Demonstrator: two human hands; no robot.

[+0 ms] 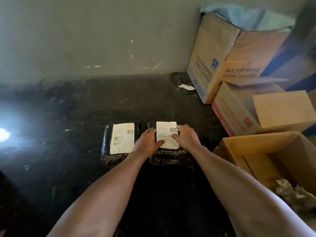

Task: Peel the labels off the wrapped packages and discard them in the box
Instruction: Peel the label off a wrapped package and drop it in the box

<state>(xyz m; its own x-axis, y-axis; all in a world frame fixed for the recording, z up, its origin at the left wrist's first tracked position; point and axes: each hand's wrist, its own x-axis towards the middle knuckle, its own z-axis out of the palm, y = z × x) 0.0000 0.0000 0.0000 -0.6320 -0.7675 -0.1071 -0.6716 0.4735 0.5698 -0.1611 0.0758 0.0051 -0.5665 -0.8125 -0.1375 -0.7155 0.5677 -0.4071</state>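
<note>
Two wrapped packages [145, 142] on dark counter [68, 108]

Two bare forearms, no sleeves — no rings, no watch

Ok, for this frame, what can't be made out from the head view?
- Print on both labels: too small and blurred.
- Whether the right hand has lifted a label edge: fingers hide it.
- Open box contents: cut off by the right frame edge.
- Left of the floor: washed out by glare.

One head-worn camera looks forward and down, close over the dark floor [85, 168].
</note>
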